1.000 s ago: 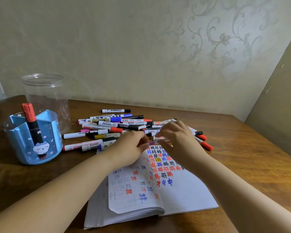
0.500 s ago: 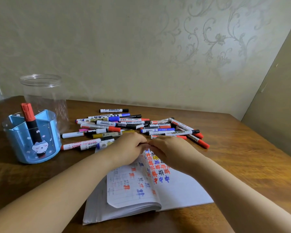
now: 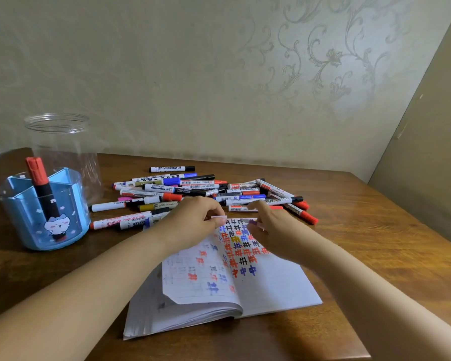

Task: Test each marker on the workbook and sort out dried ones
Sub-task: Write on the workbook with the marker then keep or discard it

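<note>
On my far left I see a blue pen holder (image 3: 24, 217) with a cartoon cat on its front, and one red-capped black marker (image 3: 43, 188) stands tilted in a compartment of it. Just behind it stands a clear plastic jar (image 3: 63, 152). Moving right, a heap of markers (image 3: 198, 191) lies across the wooden table (image 3: 375, 230), with a single black-capped one (image 3: 172, 168) apart at the far edge of the heap. In front of the heap lies the open workbook (image 3: 271, 287), its right page covered near the top with red, blue, black and yellow test marks. My left hand (image 3: 193, 222) is over the top of the workbook, its fingers curled, pinching the pale end of a small marker (image 3: 219, 217) whose body I can barely see. Just to the right, with a small gap between them, my right hand (image 3: 274, 230) hovers over the marked page with fingers curled, pinching a small purple piece (image 3: 253, 223) that looks like a cap, though it is too small for me to be sure
</note>
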`<state>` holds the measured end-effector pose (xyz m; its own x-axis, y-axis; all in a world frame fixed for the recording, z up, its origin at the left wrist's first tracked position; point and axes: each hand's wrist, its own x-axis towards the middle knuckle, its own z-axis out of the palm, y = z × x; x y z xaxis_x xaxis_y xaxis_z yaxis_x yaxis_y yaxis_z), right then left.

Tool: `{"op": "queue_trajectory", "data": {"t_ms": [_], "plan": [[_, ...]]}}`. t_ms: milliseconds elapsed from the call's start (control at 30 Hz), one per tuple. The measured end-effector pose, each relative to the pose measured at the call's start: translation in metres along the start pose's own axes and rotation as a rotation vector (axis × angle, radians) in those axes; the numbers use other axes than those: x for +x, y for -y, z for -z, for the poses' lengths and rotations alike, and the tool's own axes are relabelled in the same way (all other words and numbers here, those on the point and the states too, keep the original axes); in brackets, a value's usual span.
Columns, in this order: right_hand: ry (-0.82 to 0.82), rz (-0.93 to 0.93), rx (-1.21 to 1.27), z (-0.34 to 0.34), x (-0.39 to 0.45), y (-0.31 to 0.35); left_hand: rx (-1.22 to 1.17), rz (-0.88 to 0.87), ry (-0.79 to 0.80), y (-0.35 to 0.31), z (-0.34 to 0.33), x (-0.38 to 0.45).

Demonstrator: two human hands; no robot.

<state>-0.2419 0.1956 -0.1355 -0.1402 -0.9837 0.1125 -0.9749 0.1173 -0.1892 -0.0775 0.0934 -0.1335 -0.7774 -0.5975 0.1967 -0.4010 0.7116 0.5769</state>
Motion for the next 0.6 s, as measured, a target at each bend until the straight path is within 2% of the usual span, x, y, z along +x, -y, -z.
{"op": "queue_trajectory", "data": {"t_ms": [267,400,433,600], "plan": [[-0.030,-0.130,0.511,0.013,-0.025,-0.007,0.014,-0.011,0.125,-0.004,-0.009,-0.014],[-0.042,-0.288,1.134,0.010,-0.039,-0.004,0.028,-0.021,0.097,0.000,-0.014,-0.022],[-0.035,-0.288,1.202,0.008,-0.042,-0.005,0.035,-0.019,0.092,0.002,-0.016,-0.023],[-0.055,-0.253,0.959,-0.007,-0.052,-0.003,0.066,-0.027,0.053,0.000,-0.024,-0.023]]}}
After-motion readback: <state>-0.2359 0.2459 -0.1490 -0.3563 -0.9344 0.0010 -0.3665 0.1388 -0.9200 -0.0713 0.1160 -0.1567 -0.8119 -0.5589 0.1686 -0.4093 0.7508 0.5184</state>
